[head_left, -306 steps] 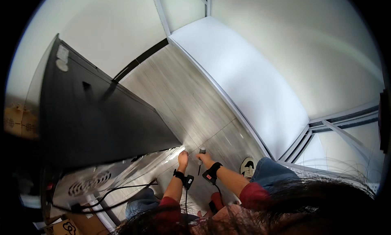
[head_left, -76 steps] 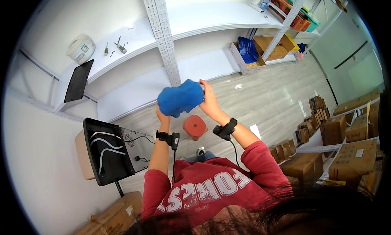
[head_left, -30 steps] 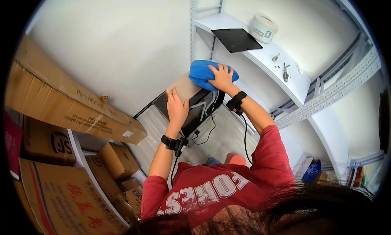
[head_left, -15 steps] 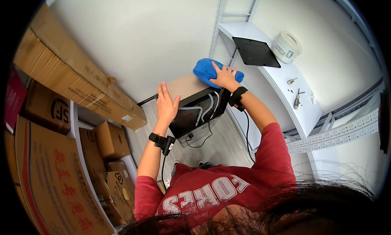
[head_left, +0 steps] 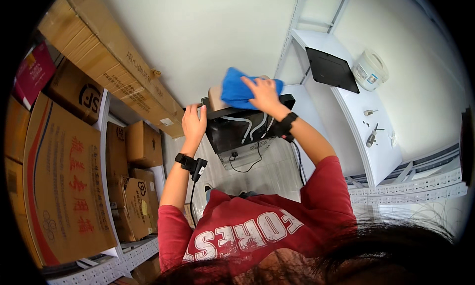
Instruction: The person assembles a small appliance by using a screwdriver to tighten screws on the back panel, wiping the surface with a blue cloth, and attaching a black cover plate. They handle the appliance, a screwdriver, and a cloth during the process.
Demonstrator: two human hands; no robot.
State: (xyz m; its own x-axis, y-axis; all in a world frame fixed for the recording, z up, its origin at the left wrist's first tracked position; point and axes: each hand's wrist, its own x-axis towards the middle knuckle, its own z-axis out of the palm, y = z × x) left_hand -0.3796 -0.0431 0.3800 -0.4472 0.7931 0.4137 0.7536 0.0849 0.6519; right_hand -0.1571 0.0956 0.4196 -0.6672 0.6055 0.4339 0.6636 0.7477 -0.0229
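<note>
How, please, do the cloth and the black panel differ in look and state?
The cloth is blue and rumpled, while the panel is black and flat. The right hand rests on the cloth; no hand touches the panel, which lies on the shelf. Neither touches the left hand.

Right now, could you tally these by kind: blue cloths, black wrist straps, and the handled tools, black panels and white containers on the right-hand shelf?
Blue cloth, under the right hand: 1
Black wrist straps: 2
Handled tools: 2
Black panel: 1
White container: 1
Total: 7
</note>
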